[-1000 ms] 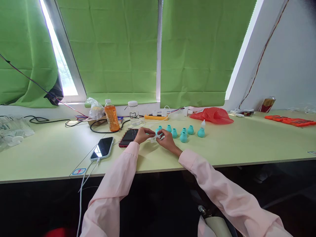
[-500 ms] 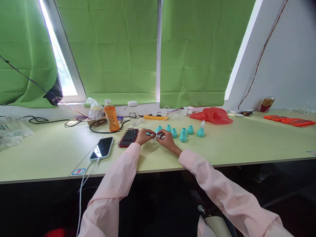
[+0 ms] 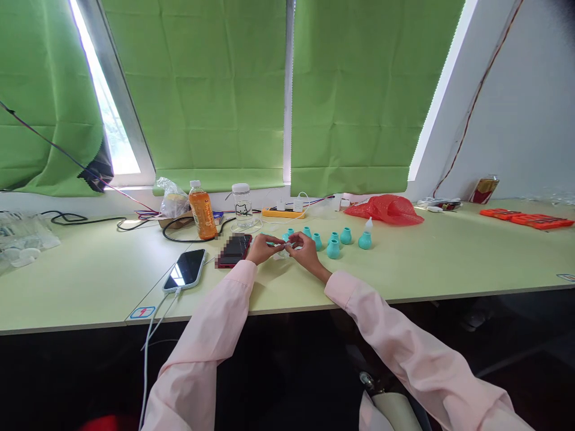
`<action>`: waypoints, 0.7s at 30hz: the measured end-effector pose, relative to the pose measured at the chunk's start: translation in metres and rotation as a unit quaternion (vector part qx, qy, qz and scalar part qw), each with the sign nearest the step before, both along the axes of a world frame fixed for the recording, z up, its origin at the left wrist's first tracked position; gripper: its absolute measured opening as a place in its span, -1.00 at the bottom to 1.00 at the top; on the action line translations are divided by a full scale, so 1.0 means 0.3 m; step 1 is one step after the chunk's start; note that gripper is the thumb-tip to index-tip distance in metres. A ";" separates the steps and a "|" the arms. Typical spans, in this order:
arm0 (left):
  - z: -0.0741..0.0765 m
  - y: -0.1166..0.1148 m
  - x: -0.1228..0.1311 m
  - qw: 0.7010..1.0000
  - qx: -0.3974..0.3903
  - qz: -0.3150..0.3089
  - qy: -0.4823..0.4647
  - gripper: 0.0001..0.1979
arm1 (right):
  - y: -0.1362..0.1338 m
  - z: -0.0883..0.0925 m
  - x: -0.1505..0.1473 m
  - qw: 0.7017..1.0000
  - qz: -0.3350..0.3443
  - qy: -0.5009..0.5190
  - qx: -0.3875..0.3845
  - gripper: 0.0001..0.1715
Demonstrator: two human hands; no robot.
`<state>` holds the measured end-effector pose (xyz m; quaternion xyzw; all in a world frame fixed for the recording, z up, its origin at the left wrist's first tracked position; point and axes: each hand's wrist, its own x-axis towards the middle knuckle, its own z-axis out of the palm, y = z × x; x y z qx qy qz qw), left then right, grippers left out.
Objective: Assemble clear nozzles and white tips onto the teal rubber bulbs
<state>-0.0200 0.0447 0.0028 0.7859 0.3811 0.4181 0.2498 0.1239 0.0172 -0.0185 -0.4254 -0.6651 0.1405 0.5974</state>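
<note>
My left hand (image 3: 264, 249) and my right hand (image 3: 306, 252) meet above the table, fingertips pinched together. Between them is a small translucent white piece (image 3: 287, 244), mostly covered by the fingers, so its exact shape is hidden. Just beneath lie more clear-white pieces (image 3: 281, 255), partly hidden. Several teal rubber bulbs with open necks, among them a front bulb (image 3: 333, 249), stand behind and to the right of my right hand. Farther right, one teal bulb (image 3: 365, 240) carries a translucent pointed nozzle (image 3: 369, 225).
Left of my hands lie a dark phone (image 3: 235, 249) and a charging phone (image 3: 185, 269). An orange drink bottle (image 3: 203, 212), a clear bottle (image 3: 243, 207) and a yellow power strip (image 3: 283, 213) stand behind. A red plastic bag (image 3: 386, 209) and orange cases (image 3: 525, 218) are rightward.
My fingertips have shifted slightly around the small white piece, which shows less now. The bulbs and other things on the table stay put.
</note>
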 end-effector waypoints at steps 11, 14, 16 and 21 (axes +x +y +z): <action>0.005 -0.010 0.008 1.000 0.017 0.018 -0.011 -0.72 | -0.003 0.005 -0.001 0.999 0.016 0.028 -0.005 -0.75; 0.009 -0.013 0.009 0.999 0.022 0.037 -0.015 -0.75 | -0.008 0.010 -0.001 0.999 0.005 0.032 0.004 -0.76; 0.008 -0.011 0.009 0.999 0.025 0.045 -0.012 -0.78 | -0.011 0.013 -0.001 0.999 -0.003 0.034 0.013 -0.77; -0.002 -0.003 0.007 0.999 0.025 0.043 0.000 -0.83 | -0.017 0.016 -0.002 0.999 -0.009 0.036 0.027 -0.81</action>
